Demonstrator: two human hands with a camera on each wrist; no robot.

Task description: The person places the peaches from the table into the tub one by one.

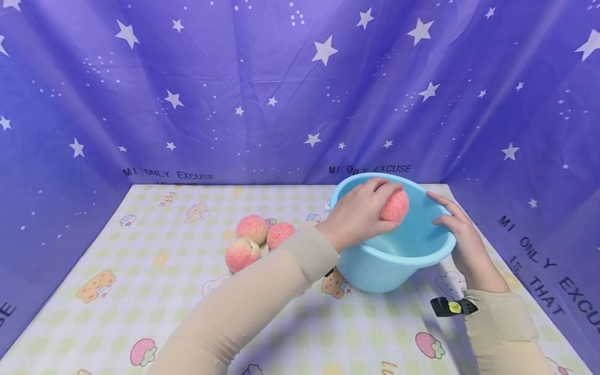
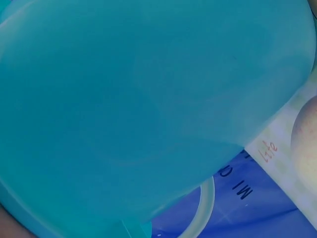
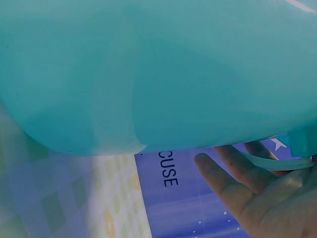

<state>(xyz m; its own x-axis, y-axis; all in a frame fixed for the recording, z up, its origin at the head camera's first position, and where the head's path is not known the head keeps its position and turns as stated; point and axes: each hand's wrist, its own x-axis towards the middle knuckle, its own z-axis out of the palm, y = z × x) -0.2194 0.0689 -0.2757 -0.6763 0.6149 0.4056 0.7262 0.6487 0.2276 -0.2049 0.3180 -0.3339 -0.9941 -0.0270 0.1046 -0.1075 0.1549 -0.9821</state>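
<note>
Just over the mouth of a blue bucket, a pink peach sits in the curled fingers of a person's left hand, toward the far right of a cloth-covered desk. The desk's back edge runs close behind the bucket, and its right edge passes near the right hand; the wider stretch of checked cloth spreads to the left. Room shows between the held peach and the bucket's right wall, though how deep the fruit hangs cannot be told. Three more peaches lie grouped on the desk to the left of the bucket, partly behind the left sleeve.

"MI ONLY EXCUSE" reads twice along the foot of the starry purple curtain, and at right the same wording runs above "IS THAT"; "Life" is printed on the cloth.

The left arm reaches across at a slant, fingers wrapped around the peach. The right hand grips the bucket's rim, two digits over the lip, while the right wrist view shows fingers spread and nearly straight beside the handle. A black band with a yellow tag sits at the right cuff
</note>
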